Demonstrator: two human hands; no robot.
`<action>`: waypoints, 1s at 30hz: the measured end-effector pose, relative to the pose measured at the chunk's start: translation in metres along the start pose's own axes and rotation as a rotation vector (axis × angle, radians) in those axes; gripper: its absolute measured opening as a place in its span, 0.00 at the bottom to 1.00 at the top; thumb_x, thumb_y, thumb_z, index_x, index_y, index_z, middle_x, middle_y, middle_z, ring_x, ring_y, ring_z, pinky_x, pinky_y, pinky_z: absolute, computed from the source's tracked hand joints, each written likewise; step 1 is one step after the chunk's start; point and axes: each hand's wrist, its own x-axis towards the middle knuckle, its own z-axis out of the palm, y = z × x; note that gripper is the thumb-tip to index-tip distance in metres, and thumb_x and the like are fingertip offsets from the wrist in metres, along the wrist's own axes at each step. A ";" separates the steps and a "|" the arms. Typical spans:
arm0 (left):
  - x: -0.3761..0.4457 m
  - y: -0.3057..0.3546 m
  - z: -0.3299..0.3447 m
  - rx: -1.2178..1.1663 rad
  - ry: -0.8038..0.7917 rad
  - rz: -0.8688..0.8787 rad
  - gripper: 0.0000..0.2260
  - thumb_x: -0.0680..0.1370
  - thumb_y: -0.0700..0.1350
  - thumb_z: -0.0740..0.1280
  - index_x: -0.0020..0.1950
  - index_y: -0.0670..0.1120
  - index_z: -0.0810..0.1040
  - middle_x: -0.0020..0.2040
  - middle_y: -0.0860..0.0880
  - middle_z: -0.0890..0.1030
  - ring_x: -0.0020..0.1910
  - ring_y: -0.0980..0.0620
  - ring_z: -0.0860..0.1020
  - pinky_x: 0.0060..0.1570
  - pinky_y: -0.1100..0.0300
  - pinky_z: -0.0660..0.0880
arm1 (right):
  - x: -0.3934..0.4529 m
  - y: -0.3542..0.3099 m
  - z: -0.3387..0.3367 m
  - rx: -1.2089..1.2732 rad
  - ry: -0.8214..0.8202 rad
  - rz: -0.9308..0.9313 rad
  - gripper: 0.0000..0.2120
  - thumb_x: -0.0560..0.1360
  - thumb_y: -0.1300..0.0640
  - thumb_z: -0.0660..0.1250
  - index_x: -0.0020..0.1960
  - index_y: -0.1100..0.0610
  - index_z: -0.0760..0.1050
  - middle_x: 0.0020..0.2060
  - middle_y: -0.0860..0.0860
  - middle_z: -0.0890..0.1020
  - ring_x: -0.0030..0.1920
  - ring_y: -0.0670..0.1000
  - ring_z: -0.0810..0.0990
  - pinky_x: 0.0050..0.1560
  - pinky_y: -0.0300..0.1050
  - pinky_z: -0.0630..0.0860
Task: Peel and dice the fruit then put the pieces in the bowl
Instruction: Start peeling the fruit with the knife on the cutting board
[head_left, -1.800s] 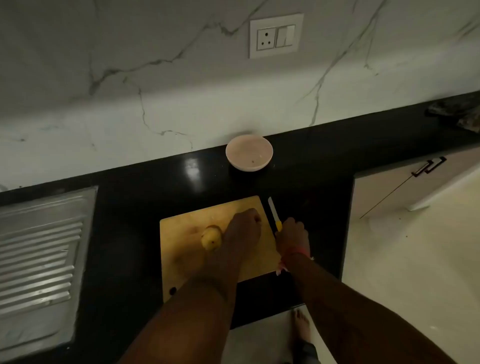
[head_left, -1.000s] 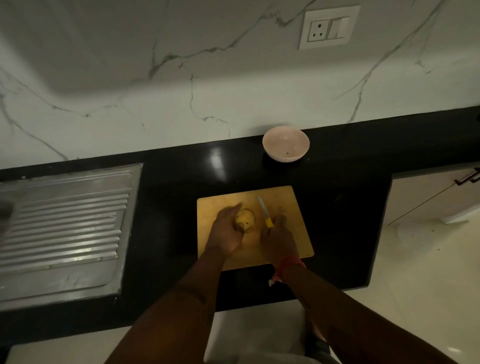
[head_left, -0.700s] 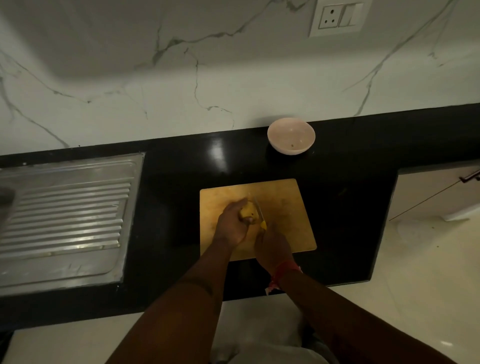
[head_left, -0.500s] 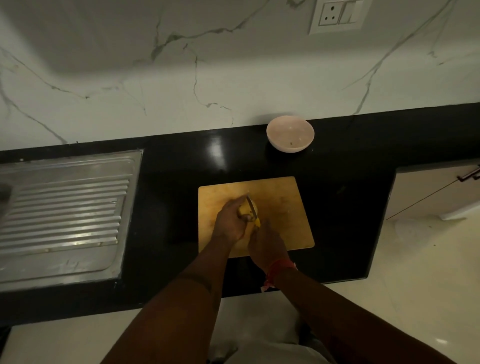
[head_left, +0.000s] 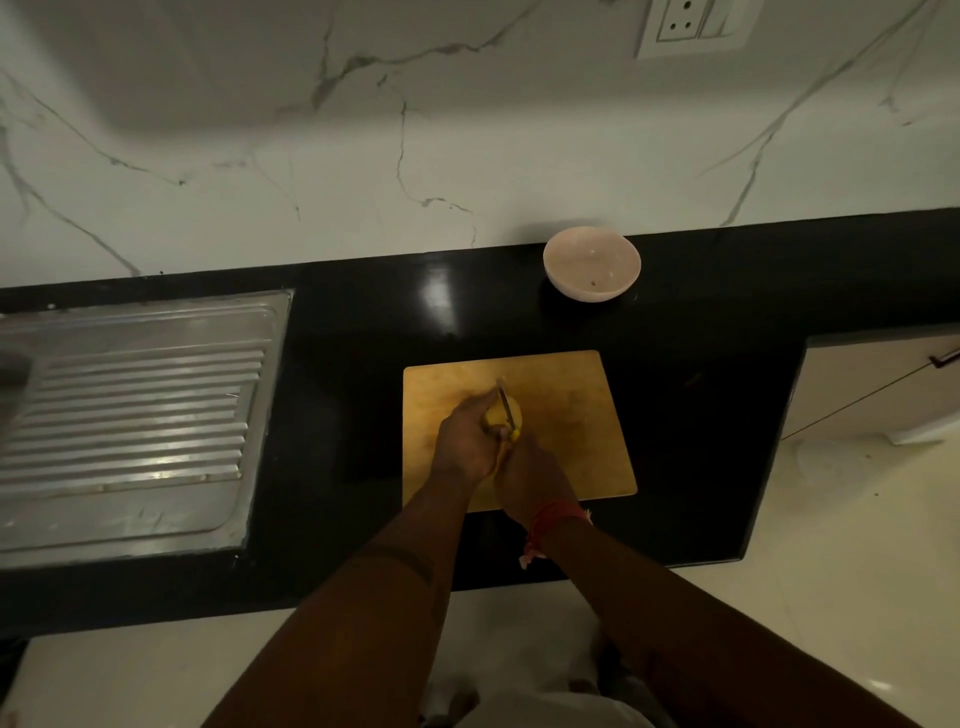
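The fruit (head_left: 500, 414), small, round and yellow, sits over the middle of the wooden cutting board (head_left: 582, 415), a little toward the board's left half. The left hand (head_left: 467, 441) curls its fingers round the fruit from the left and near side and grips it; whether the fruit rests on the board or is lifted just above it cannot be told. The knife (head_left: 506, 405) lies across the top of the fruit, its thin blade pointing away from the person toward the board's far edge, its yellow handle end showing just at the fruit's near side. The right hand (head_left: 530, 470) is closed round that handle, directly on the near side of the fruit and touching the left hand. A red thread band (head_left: 553, 519) circles the right wrist at the board's near edge.

The board lies flat on the black table (head_left: 353, 364), its near edge close to the table's front edge. The pale pink bowl (head_left: 591, 270) stands beyond the board's far right corner, well apart from it, against the white marble wall (head_left: 363, 156); a tiny dark speck lies inside it. Well to the left of the board a ribbed steel draining board (head_left: 140, 410) is set into the table. High on the wall, beyond and to the right of the board, is a white socket and switch plate (head_left: 693, 23). To the board's right, past the table's end, a pale cabinet front (head_left: 878, 384) with a dark handle shows above the light floor (head_left: 831, 519).
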 end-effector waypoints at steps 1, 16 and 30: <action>0.000 0.000 0.000 -0.003 -0.002 -0.002 0.26 0.80 0.37 0.68 0.77 0.50 0.70 0.69 0.49 0.75 0.59 0.58 0.74 0.51 0.78 0.64 | 0.002 -0.001 -0.001 0.008 -0.008 0.011 0.12 0.83 0.54 0.58 0.60 0.60 0.71 0.52 0.58 0.81 0.51 0.61 0.81 0.43 0.49 0.74; 0.005 0.000 -0.001 0.012 -0.024 0.017 0.26 0.80 0.36 0.68 0.77 0.49 0.70 0.74 0.50 0.71 0.72 0.50 0.70 0.67 0.69 0.61 | -0.001 0.002 -0.002 -0.035 -0.070 0.020 0.10 0.81 0.56 0.58 0.57 0.61 0.73 0.53 0.60 0.80 0.53 0.61 0.80 0.48 0.50 0.74; 0.007 -0.004 0.003 -0.071 0.027 0.005 0.26 0.79 0.37 0.70 0.76 0.50 0.72 0.75 0.48 0.72 0.74 0.49 0.68 0.74 0.62 0.62 | -0.008 -0.019 -0.031 -0.135 -0.210 -0.088 0.13 0.84 0.61 0.56 0.59 0.67 0.75 0.57 0.64 0.79 0.58 0.64 0.78 0.51 0.50 0.72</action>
